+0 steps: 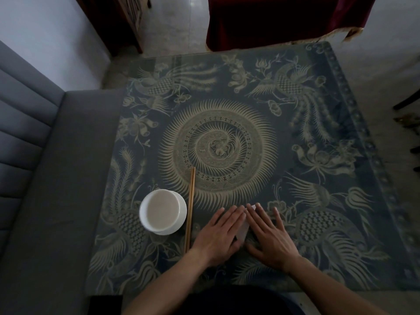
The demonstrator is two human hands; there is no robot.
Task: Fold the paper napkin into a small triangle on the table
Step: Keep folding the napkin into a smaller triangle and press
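A white paper napkin [242, 233] lies flat on the patterned table [227, 114] near its front edge. Most of it is hidden under my hands; only a narrow strip between them and a small tip beyond the fingertips show. My left hand [219, 235] rests palm down on its left part with fingers spread flat. My right hand [269, 237] presses palm down on its right part, fingers spread and pointing away from me. Neither hand grips anything.
A white bowl [162, 211] stands left of my hands. A pair of wooden chopsticks [190, 208] lies between the bowl and my left hand, pointing away from me. A grey sofa [45, 178] borders the table's left side. A dark red cloth [284, 19] hangs beyond the far edge.
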